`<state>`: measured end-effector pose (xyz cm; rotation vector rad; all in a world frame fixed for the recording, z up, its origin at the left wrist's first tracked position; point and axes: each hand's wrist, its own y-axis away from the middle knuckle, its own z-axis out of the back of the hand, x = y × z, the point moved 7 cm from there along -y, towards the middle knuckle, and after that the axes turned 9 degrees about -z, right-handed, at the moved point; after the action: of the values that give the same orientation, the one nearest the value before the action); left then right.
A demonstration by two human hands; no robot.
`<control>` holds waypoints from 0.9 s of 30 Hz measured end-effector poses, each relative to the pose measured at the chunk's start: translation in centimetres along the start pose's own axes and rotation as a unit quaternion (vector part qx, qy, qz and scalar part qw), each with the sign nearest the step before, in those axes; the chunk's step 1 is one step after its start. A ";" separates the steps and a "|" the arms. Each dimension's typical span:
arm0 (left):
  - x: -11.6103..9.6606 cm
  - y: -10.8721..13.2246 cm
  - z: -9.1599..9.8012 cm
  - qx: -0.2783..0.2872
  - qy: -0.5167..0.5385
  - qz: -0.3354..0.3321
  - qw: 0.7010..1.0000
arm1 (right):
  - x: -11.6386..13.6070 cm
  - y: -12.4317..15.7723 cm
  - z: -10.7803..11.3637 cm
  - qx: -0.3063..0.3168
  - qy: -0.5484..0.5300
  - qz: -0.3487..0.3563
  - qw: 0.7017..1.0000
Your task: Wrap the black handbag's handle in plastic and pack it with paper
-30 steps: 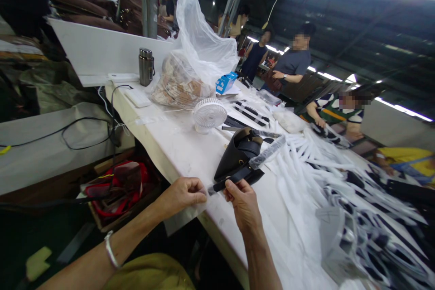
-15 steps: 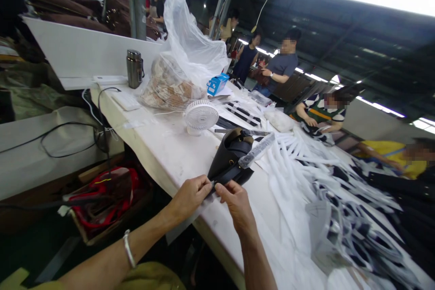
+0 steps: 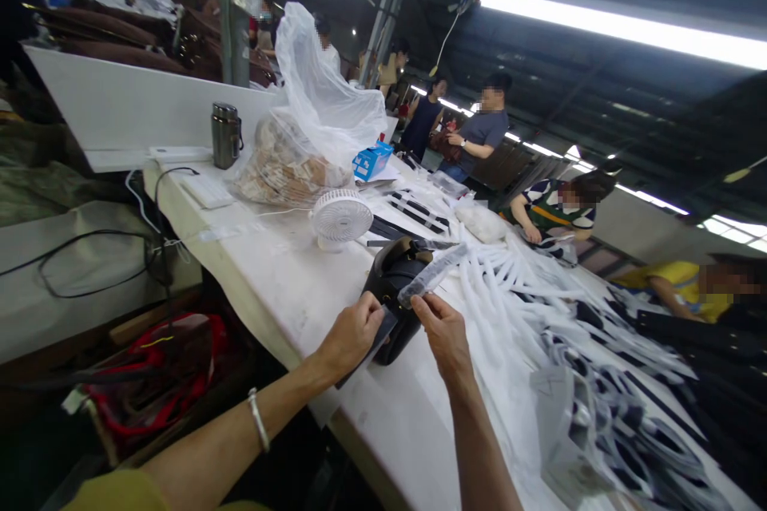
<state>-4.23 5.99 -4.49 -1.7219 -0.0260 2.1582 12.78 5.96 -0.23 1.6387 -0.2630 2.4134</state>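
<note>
On the white table, near its front edge, stands a black leather bag (image 3: 375,278) with its top towards the fan. My left hand (image 3: 353,335) is closed on a flat dark strap (image 3: 382,329) at the bag's near side; the strap's lower end hangs past the table edge. My right hand (image 3: 444,333) pinches the lower end of a strip wrapped in clear plastic (image 3: 432,271), which lies slanted across the bag's right side. The fingertips partly hide that end.
A small white fan (image 3: 341,217) stands behind the bag. Beyond it are a plastic sack (image 3: 288,164), a blue box (image 3: 372,161) and a steel flask (image 3: 225,136). White wrapped strips (image 3: 497,311) cover the table's right side. Several people work across the table.
My right hand has gone from beside my left hand up to the plastic-wrapped strip. My left hand has risen slightly, lifting the dark strap. The view has shifted a little.
</note>
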 end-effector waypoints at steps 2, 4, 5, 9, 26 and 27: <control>-0.4 -1.5 -0.4 -0.005 -0.053 -0.005 0.999 | -0.1 0.1 -0.2 -0.010 -0.005 -0.003 1.000; -0.4 -2.5 -0.8 -0.009 -0.088 -0.005 0.996 | -0.2 0.4 0.2 -0.025 -0.006 -0.003 1.000; -0.3 -2.7 -1.0 -0.012 -0.095 -0.004 0.995 | -0.2 0.7 0.6 -0.040 -0.007 -0.004 0.999; 0.1 -2.4 -1.2 -0.027 -0.124 -0.007 0.992 | -1.0 2.8 2.5 -0.132 -0.014 -0.037 0.990; -1.3 -2.5 0.9 -0.062 0.007 -0.066 0.996 | -3.9 3.3 -3.8 -0.049 -0.105 -0.164 0.980; -1.2 -2.5 0.9 -0.062 0.030 -0.059 0.996 | -3.9 3.3 -4.0 -0.039 -0.101 -0.171 0.979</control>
<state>-4.21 8.13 -2.55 -1.8046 -0.2451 2.0561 9.69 3.53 -5.45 1.7323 -0.0964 1.9663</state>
